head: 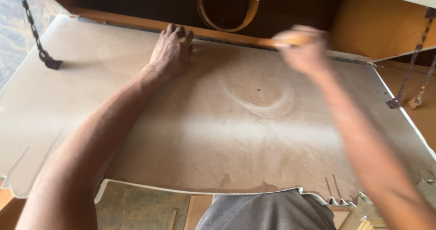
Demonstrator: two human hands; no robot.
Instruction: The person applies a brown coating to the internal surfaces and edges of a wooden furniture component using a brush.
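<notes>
Board [227,134]: left hand [171,53] presses; right hand [303,48] grips brush [277,42].

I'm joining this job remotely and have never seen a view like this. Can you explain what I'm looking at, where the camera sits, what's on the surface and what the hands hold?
There is no machine here: a person works with two bare hands, and the single picture comes from a camera on their head, looking down. The big pale panel is a flat board hung level on chains at both sides, like a dropped flap. It carries faint ring marks and dust. The left hand lies flat on the board's far edge, fingers curled over it. The right hand is blurred with motion, its grip closed on a yellowish wooden handle; what tool it belongs to I cannot tell. Beyond the board sits a round yellow-rimmed container in a dark opening.
</notes>
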